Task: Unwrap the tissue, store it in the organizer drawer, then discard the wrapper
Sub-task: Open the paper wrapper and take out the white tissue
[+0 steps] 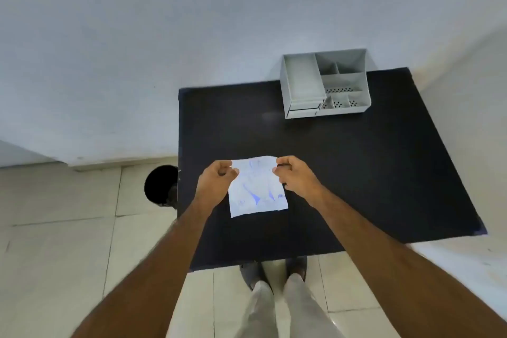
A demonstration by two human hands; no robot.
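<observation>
I see my left hand [219, 177] and right hand [292, 174] each pinching an upper corner of the flat white tissue packet with blue print [258, 189], holding it over the near-left part of the black tabletop [356, 173]. The grey plastic organizer with open compartments and a small drawer [326, 84] sits at the far edge, well apart from both hands. A round black bin [159, 185] stands on the floor beside the tabletop's left edge.

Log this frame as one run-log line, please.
stage: unwrapping | left hand: pinching top of tissue pack | right hand: pinching top | organizer: far on black table, drawer shut | wrapper: on
</observation>
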